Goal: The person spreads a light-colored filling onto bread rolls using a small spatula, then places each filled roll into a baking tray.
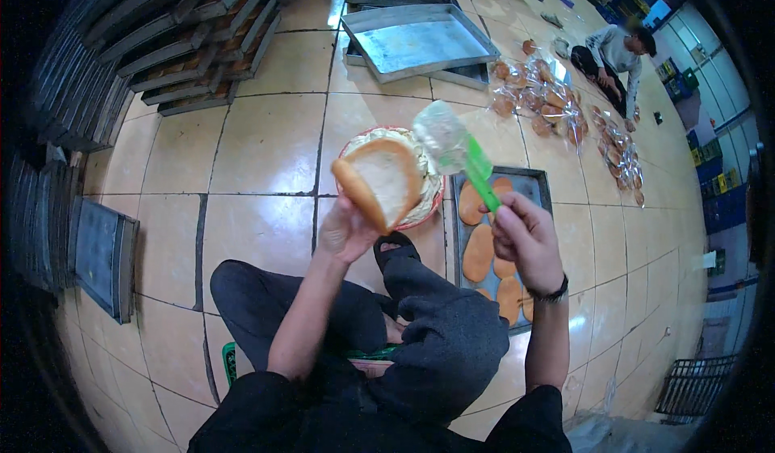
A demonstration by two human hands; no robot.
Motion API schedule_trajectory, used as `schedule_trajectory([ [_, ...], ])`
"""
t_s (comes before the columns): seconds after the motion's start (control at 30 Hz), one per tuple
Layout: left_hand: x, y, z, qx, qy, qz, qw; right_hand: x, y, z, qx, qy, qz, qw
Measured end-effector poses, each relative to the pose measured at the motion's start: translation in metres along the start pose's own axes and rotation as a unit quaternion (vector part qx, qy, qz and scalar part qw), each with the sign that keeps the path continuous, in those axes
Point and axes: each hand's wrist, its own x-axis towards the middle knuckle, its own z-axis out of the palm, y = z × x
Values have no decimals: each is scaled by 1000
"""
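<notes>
My left hand (349, 233) is closed round the lower edge of a split bread bun (391, 174), whose pale inside faces up. Behind and beneath the bun stands a red-rimmed bowl (438, 207) of whitish cream, partly hidden by it. In my right hand (529, 239) is a green spatula (479, 170), gripped by its handle and raised to the right of the bun. White cream (442, 134) coats its blade, which looks slightly blurred. Under my right hand lies a metal tray (546, 186) with several flat golden buns (478, 253).
Metal trays (420, 41) lie on the tiled floor ahead, and tall tray stacks (194, 41) line the left. Bagged buns (549, 102) spread at the far right, near another person (613, 61) on the floor. A black crate (694, 384) stands at the lower right.
</notes>
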Motion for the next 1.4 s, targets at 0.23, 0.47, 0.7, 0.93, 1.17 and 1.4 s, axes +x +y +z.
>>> schedule_trajectory([
  [0.23, 24, -16, 65, 193, 32, 81, 977, 10, 17, 45, -281, 75, -161, 943],
  [0.47, 36, -9, 92, 289, 113, 145, 939, 16, 21, 54, -355, 101, -241, 897],
  [0.7, 23, 80, 34, 343, 124, 147, 919, -22, 5, -6, -215, 92, -63, 970],
  [0.93, 2, 10, 6, 330, 223, 44, 916, 54, 79, 4, 15, 51, -15, 998],
  [1.17, -10, -10, -11, 326, 253, -42, 910, 93, 125, 41, -51, -41, 22, 998],
  [1.4, -10, -17, -42, 301, 260, -92, 913, 102, 150, 35, 17, -58, 78, 995],
])
